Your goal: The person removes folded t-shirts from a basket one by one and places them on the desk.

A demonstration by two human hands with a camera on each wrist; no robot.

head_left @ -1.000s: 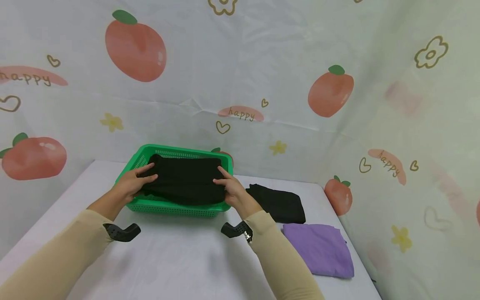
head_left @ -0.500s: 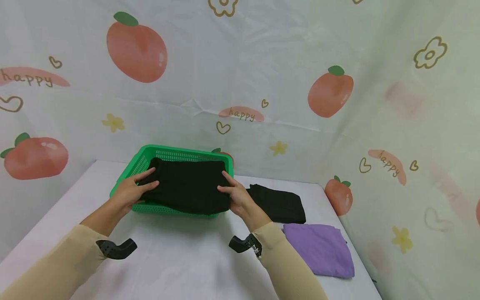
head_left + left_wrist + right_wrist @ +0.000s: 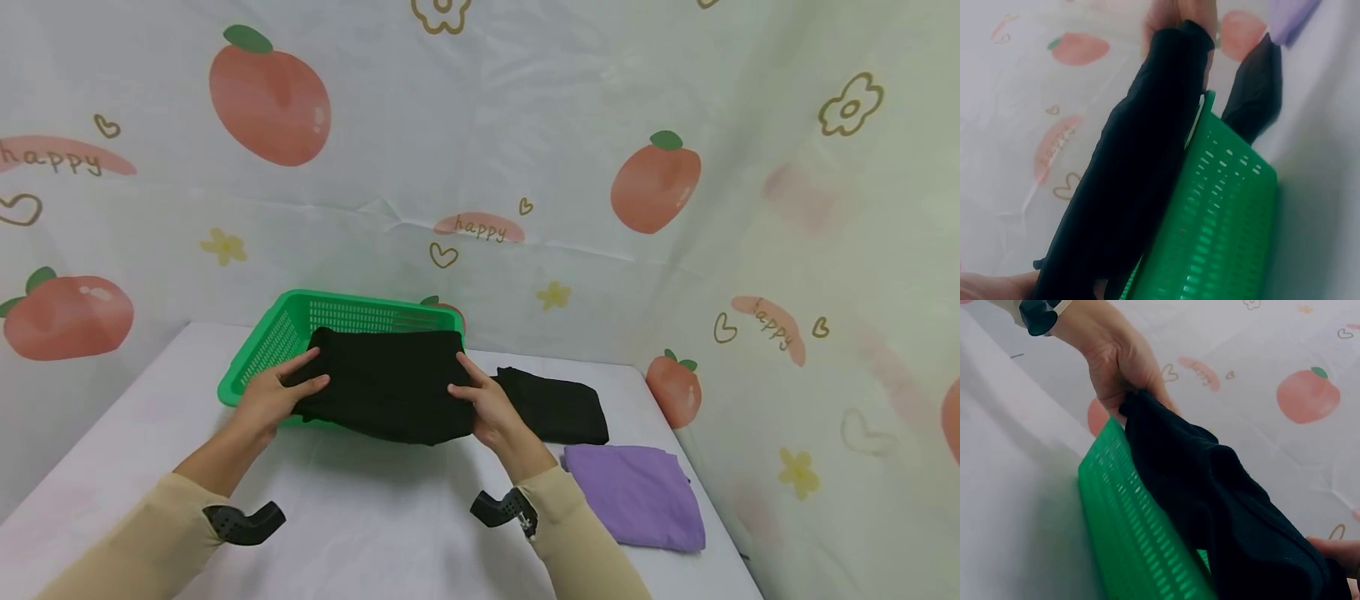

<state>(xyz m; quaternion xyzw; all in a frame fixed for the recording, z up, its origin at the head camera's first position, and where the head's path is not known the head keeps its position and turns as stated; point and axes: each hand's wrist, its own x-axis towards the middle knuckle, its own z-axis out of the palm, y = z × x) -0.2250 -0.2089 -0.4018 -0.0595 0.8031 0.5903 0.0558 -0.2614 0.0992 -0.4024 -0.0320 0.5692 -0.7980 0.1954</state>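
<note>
A folded black garment (image 3: pixel 390 385) is stretched level between both hands, over the front edge of a green plastic basket (image 3: pixel 360 315). My left hand (image 3: pixel 272 398) grips its left end, thumb on top and the other fingers partly hidden. At the right end, my right hand (image 3: pixel 495 410) pinches it the same way. The wrist views show the garment (image 3: pixel 1129 144) as a thick, layered bundle above the basket's perforated wall (image 3: pixel 1129 512). Its underside sags in the middle. Most of the basket's inside is hidden behind the cloth.
Right of the basket, another folded black garment (image 3: pixel 555 408) lies on the white table (image 3: pixel 360 533). A folded purple garment (image 3: pixel 637 498) lies nearer, by the table's right edge. A white curtain (image 3: pixel 480 133) printed with fruit closes off the back and right.
Both hands have drawn the black garment toward me and slightly right, from over the basket's middle to past its front rim. More of the basket's back and left walls shows.
</note>
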